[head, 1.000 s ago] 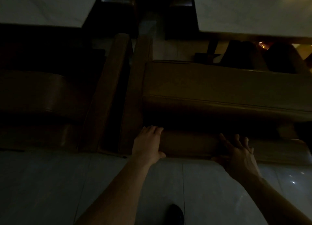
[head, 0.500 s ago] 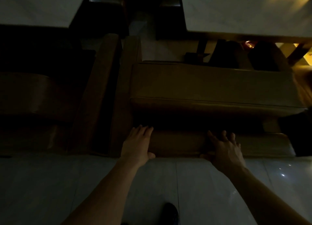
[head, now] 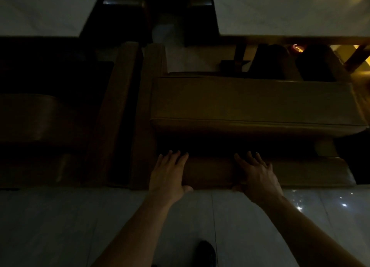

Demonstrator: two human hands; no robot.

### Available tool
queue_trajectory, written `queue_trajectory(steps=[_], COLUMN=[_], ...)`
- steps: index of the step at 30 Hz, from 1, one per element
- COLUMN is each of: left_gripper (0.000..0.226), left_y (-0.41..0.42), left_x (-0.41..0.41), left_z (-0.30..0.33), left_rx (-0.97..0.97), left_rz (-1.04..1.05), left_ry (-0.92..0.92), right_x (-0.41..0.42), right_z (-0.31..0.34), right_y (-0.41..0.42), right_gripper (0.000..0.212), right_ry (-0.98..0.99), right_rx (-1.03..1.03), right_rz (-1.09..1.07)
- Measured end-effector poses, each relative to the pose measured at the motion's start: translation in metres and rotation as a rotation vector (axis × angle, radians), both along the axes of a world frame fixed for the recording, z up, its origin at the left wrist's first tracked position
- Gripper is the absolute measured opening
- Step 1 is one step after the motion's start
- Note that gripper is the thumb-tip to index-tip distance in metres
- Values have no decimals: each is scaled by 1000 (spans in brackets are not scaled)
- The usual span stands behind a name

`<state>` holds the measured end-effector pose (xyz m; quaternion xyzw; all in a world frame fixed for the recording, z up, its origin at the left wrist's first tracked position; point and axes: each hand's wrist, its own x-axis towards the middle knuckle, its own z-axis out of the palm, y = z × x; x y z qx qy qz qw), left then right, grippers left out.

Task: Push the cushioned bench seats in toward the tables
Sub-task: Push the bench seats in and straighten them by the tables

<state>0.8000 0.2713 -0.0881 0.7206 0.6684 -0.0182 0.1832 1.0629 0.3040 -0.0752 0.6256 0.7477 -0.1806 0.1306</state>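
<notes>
since a second ago both hands have drawn closer together along the backrest top, and the bench has slid left in view, so its right end now shows. the left hand (head: 169, 171) and the right hand (head: 258, 173) lie flat and open on the padded top of the backrest (head: 212, 172), fingers spread and pointing to 12 o'clock, thumbs hooked over the near edge; neither clasps anything.

the cushioned bench seat (head: 252, 100) lies straight ahead of the hands at 12 o'clock, its long axis running from 9 to 3 o'clock, square to the arms. beyond it, at about 1 o'clock, stands the pale table (head: 290, 12), with dark floor between the seat's far edge and the table. the hands sit left of the bench's middle, the right one nearer the centre, so an even push probably wants more weight from the right or the bench may slew.

a second bench (head: 30, 118) lies at 9 o'clock, its end panel just beside this one's, under another table (head: 44, 8) at 11 o'clock. the floor (head: 60, 226) is glossy pale tile, likely easy sliding. the room is very dim.
</notes>
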Motion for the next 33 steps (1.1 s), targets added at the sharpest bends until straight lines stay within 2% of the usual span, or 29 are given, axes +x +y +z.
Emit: queue_trajectory(steps=[11,20,33], left_gripper=[102,102,99], left_y=[11,6,7], left_x=[1,7,10], left_z=[-7,-7,-5], left_rx=[-40,-5,-50], left_rz=[20,53,96], left_ry=[-13,9,-11], right_x=[0,1,2], right_z=[1,-2,-5], right_y=[4,-5,-4], right_gripper=[102,101,98], right_ry=[36,55,19], right_rx=[-27,55,45], right_rz=[-4,-10,27])
